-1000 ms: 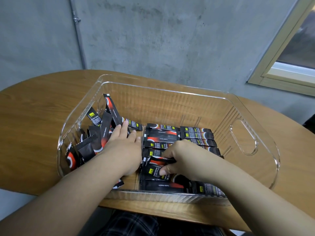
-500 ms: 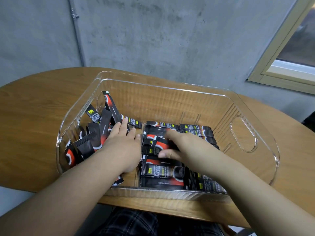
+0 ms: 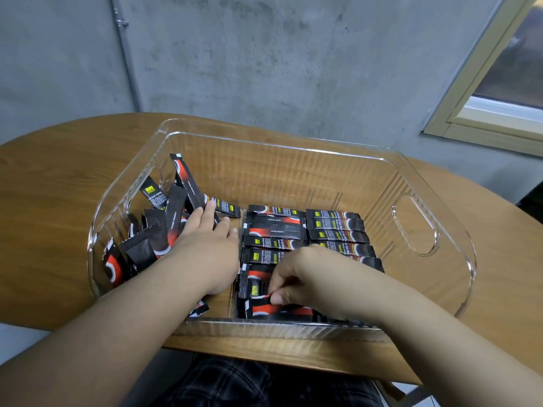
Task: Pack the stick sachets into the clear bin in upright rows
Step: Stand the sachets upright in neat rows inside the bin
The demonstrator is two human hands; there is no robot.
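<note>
Mid-packing: right hand (image 3: 305, 277) pinches a sachet (image 3: 264, 308) at the bin's (image 3: 440, 295) near wall; left hand (image 3: 205, 248), flat, steadies the pile (image 3: 152, 230). Next: seat it in row.

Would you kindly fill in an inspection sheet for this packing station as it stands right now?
Surface: wooden table with a rounded edge, carrying the bin.
Job's things: clear bin with a handle cut-out; neat rows of sachets in the middle; a loose heap of sachets at the left end.
Clutter: nothing seen.
Grippers: left hand lies with straight fingers on the loose heap; right hand pinches a sachet in the nearest row.
Cables: nothing seen.
Surroundings: grey concrete wall, a thin pipe running up it, a window frame to the right.
</note>
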